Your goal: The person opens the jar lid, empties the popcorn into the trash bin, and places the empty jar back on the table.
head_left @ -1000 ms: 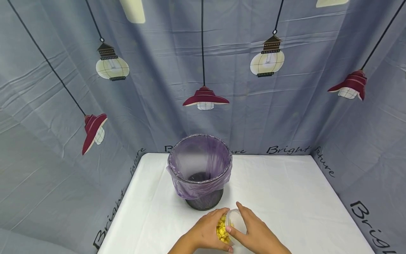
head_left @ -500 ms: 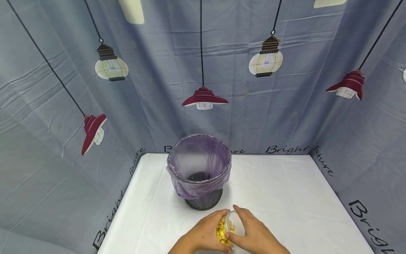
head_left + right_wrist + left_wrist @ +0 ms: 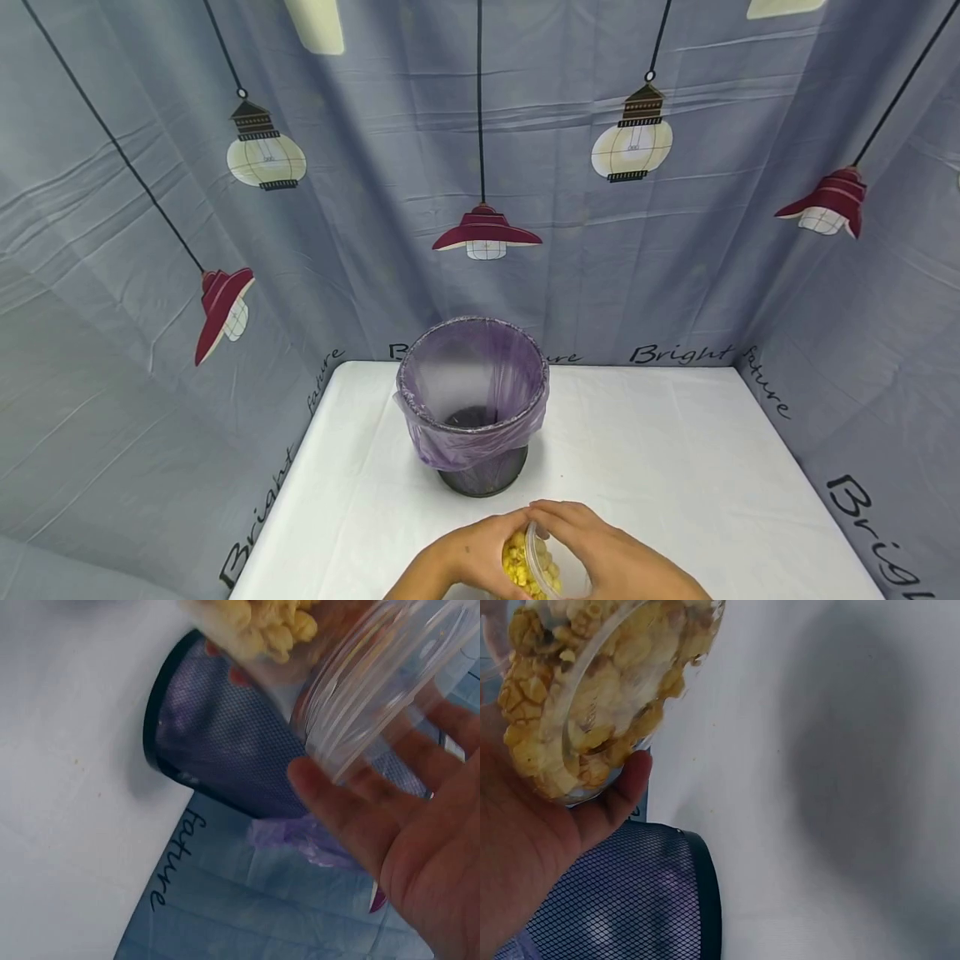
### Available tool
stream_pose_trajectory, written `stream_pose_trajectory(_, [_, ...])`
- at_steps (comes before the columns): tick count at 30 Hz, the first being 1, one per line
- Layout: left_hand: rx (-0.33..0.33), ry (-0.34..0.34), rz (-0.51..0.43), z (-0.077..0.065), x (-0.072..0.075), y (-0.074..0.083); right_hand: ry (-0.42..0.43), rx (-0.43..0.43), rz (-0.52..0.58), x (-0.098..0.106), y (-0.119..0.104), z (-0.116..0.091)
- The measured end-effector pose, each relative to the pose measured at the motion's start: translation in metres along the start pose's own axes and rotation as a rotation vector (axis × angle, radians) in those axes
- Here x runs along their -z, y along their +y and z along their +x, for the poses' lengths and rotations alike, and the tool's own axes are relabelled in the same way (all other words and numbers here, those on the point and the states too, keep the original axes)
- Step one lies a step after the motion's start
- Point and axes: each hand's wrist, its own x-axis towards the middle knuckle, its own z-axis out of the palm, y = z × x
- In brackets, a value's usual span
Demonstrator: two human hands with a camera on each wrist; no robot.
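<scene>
Here, left fingers (image 3: 634, 782), right fingers (image 3: 337, 810) grip jar (image 3: 600, 697); head view alone shows bin mouth (image 3: 468, 430).

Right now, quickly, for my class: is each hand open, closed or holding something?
Left hand: holding the popcorn jar.
Right hand: holding the same popcorn jar, from the opposite side.

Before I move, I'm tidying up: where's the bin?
In the head view, the mesh bin stands on the white table, left of its middle, beyond the left hand and in front of the backdrop.
</scene>
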Motion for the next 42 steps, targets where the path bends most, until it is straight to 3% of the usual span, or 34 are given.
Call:
stream_pose_trajectory(8, [-0.008,-0.014,0.013,0.002,0.001,0.002,0.030,0.081,-0.007,0.003,0.005,-0.002])
stream_pose_trajectory(17, [0.008,-0.017,-0.018,0.002,0.001,-0.001,0.039,0.102,-0.015,0.004,0.007,-0.003])
stream_pose_trajectory(22, [0.015,0.053,0.046,0.000,-0.001,-0.005,0.082,0.107,-0.029,0.006,0.014,-0.005])
stream_pose_trajectory(27, [0.072,0.163,0.119,-0.003,-0.004,-0.009,0.206,0.104,-0.076,0.007,0.029,-0.006])
stream_pose_trajectory(30, [0.127,0.217,0.148,-0.005,-0.006,-0.011,0.265,0.077,-0.093,0.008,0.041,-0.005])
stream_pose_trajectory(34, [0.184,0.291,0.185,-0.007,-0.011,-0.015,0.278,-0.026,-0.055,0.006,0.060,-0.004])
stream_pose_trajectory(38, [0.199,0.329,0.159,-0.008,-0.013,-0.017,0.300,-0.121,-0.034,0.002,0.084,-0.004])
stream_pose_trajectory(42, [0.206,0.337,0.152,-0.009,-0.014,-0.017,0.329,-0.234,-0.088,-0.004,0.111,-0.004])
